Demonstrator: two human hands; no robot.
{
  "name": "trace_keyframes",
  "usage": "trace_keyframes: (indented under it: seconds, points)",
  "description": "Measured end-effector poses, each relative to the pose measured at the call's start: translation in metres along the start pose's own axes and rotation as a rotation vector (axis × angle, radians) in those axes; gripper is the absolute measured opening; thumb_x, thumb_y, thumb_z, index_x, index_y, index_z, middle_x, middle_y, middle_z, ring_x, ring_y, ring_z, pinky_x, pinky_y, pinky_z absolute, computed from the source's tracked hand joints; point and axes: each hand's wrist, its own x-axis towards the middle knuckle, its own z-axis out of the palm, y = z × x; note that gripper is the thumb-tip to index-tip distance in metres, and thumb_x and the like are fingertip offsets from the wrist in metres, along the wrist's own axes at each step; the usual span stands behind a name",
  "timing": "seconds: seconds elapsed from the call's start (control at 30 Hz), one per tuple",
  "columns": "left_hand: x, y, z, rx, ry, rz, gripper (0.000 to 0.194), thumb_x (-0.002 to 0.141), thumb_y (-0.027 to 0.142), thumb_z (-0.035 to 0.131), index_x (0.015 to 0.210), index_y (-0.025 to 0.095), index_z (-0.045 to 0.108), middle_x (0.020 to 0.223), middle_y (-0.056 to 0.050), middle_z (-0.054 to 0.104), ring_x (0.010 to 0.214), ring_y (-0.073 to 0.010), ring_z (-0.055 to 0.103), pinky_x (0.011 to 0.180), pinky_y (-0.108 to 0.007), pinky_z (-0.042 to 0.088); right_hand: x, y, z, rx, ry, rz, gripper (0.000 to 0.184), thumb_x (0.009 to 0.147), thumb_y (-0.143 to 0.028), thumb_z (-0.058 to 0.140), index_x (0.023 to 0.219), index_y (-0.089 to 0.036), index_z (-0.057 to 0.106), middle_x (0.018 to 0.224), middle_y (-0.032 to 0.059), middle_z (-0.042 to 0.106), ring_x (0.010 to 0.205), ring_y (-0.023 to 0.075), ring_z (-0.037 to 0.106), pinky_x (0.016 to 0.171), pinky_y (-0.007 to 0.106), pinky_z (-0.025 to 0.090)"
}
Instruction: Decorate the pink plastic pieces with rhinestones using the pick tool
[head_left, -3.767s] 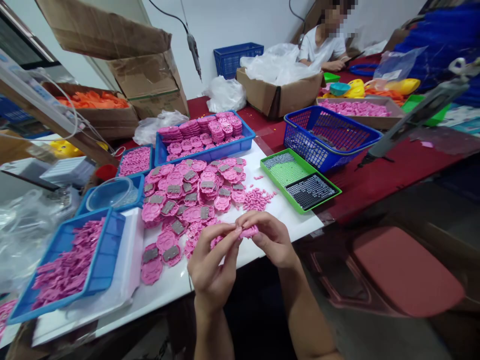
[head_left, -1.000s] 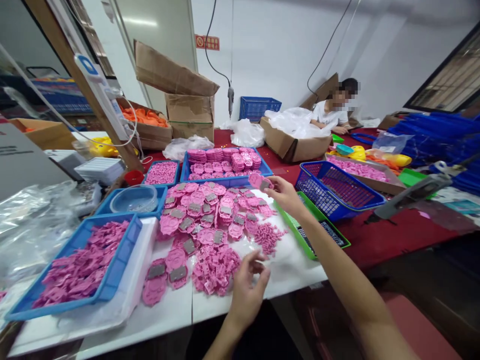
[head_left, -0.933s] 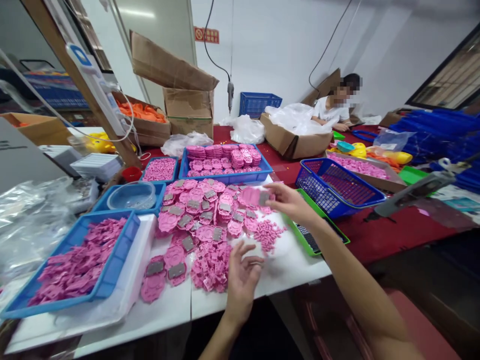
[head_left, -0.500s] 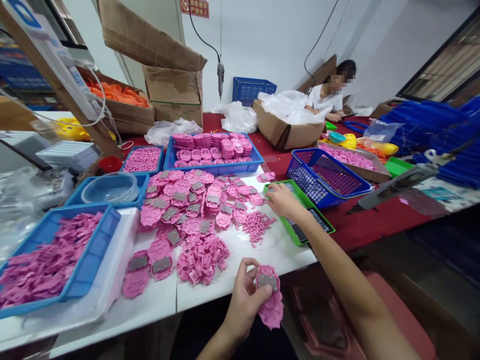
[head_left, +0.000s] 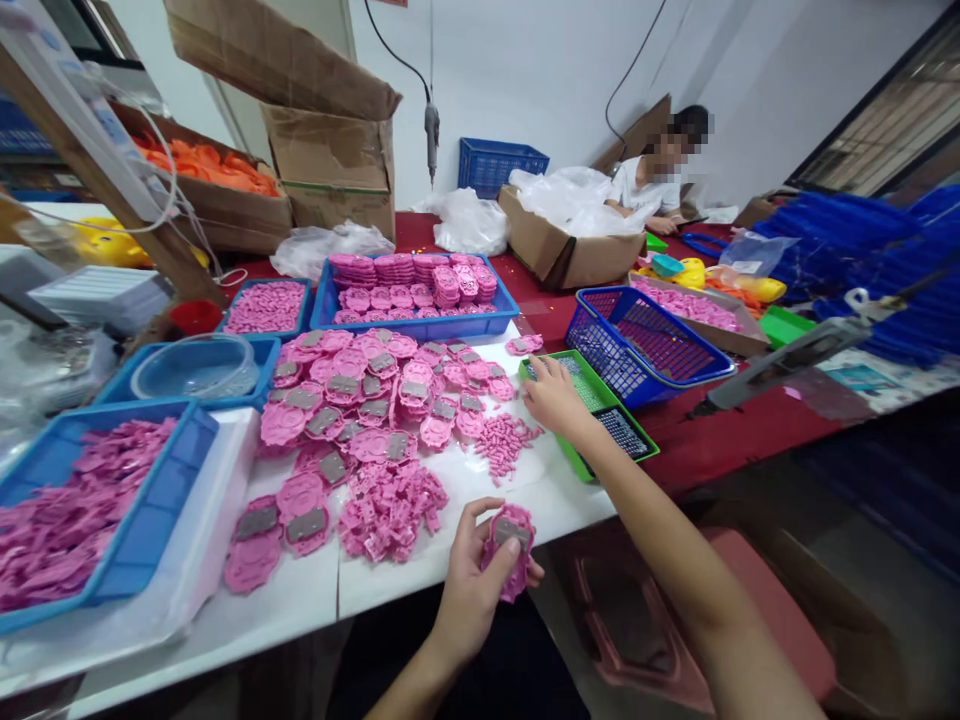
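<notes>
My left hand (head_left: 480, 565) is closed on a pink plastic shell (head_left: 517, 530) with a grey metal plate, thumb on the front and fingertips showing behind it. My right hand (head_left: 556, 400) reaches over the left end of a green tray (head_left: 592, 385), its fingers bent but apart; I see nothing held in them. The tray contains small dark and metallic parts too fine to name. Just left of that hand lies a heap of tiny pink pieces (head_left: 504, 445). Beyond my left hand are a pile of pink brackets (head_left: 390, 508) and many matching shells with plates (head_left: 345, 390).
Blue trays of pink parts (head_left: 112, 500) line the left and back (head_left: 420, 325). A blue basket (head_left: 645, 345) stands beyond the green tray. Electric screwdrivers hang at the back (head_left: 432, 140) and right (head_left: 787, 365). Across the table sits another person (head_left: 649, 190). A reddish stool (head_left: 750, 600) is at lower right.
My left hand has moved slightly left and up; the pink part hanging below the shell no longer shows. My right hand stays at the green tray with its fingers a little more extended.
</notes>
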Motion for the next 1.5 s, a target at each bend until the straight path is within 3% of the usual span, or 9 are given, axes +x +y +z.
trace_keyframes:
  seconds: [0.2,0.37,0.6,0.77,0.93,1.1,1.27,1.5]
  points:
    - [0.006,-0.007,-0.001,-0.042,0.055,-0.006,0.057,0.088,0.050,0.078,0.126,0.023,0.046,0.097,-0.005,0.071,0.070,-0.0206,0.075,0.063,-0.032,0.061,0.007,-0.015,0.007,-0.051,0.011,-0.084,0.037,0.087,-0.009,0.054,0.114,-0.013,0.079,0.155,0.0210,0.053,0.149,0.0408,0.039,0.123,0.059,0.026]
    - [0.011,-0.009,-0.004,-0.088,-0.023,-0.007,0.058,0.088,0.050,0.079,0.126,0.023,0.045,0.093,-0.002,0.070,0.068,-0.0204,0.075,0.064,-0.034,0.062,-0.002,-0.015,0.010,-0.076,0.009,-0.112,0.041,0.087,-0.009,0.054,0.119,-0.016,0.078,0.155,0.0174,0.055,0.150,0.0413,0.040,0.124,0.061,0.027]
    - [0.010,-0.008,-0.003,-0.068,-0.069,0.008,0.056,0.091,0.049,0.076,0.127,0.022,0.043,0.084,-0.002,0.072,0.068,-0.0198,0.074,0.067,-0.032,0.059,-0.003,-0.020,0.005,-0.092,0.012,-0.150,0.039,0.091,-0.008,0.049,0.120,-0.006,0.075,0.140,0.0246,0.065,0.144,0.0374,0.045,0.126,0.055,0.026]
    - [0.010,-0.009,-0.003,-0.075,-0.066,0.012,0.056,0.089,0.049,0.077,0.126,0.022,0.044,0.090,-0.002,0.070,0.068,-0.0196,0.075,0.067,-0.033,0.060,-0.007,-0.012,0.001,-0.072,0.007,-0.187,0.037,0.093,-0.009,0.046,0.115,-0.010,0.075,0.127,0.0212,0.071,0.138,0.0345,0.049,0.123,0.050,0.029]
    - [0.009,-0.010,-0.003,-0.067,-0.072,0.020,0.054,0.090,0.048,0.077,0.126,0.022,0.045,0.090,-0.001,0.068,0.069,-0.0198,0.075,0.067,-0.032,0.060,-0.015,0.004,0.003,-0.009,0.002,-0.144,0.038,0.096,-0.010,0.040,0.113,-0.012,0.074,0.128,0.0185,0.071,0.129,0.0353,0.052,0.117,0.050,0.031]
    - [0.009,-0.012,-0.004,-0.067,-0.087,0.018,0.052,0.092,0.046,0.075,0.126,0.022,0.045,0.092,-0.001,0.068,0.070,-0.0197,0.076,0.067,-0.031,0.059,-0.010,0.011,0.005,0.131,0.016,-0.059,0.034,0.095,-0.011,0.042,0.107,-0.013,0.074,0.126,0.0187,0.072,0.123,0.0339,0.053,0.112,0.047,0.031]
    - [0.010,-0.014,-0.007,-0.078,-0.113,0.016,0.050,0.093,0.046,0.074,0.126,0.022,0.045,0.092,-0.001,0.068,0.071,-0.0195,0.076,0.067,-0.030,0.058,-0.002,0.017,0.005,0.387,0.073,0.032,0.020,0.091,-0.018,0.051,0.091,-0.017,0.071,0.107,0.0167,0.076,0.111,0.0304,0.060,0.105,0.042,0.037]
    - [0.013,-0.012,-0.008,-0.094,-0.143,0.018,0.053,0.091,0.046,0.076,0.127,0.022,0.046,0.093,-0.002,0.069,0.071,-0.0200,0.077,0.067,-0.029,0.058,-0.002,0.028,-0.014,0.881,0.327,0.294,0.016,0.092,-0.033,0.045,0.091,-0.021,0.056,0.083,0.0049,0.065,0.077,0.0177,0.059,0.075,0.030,0.047]
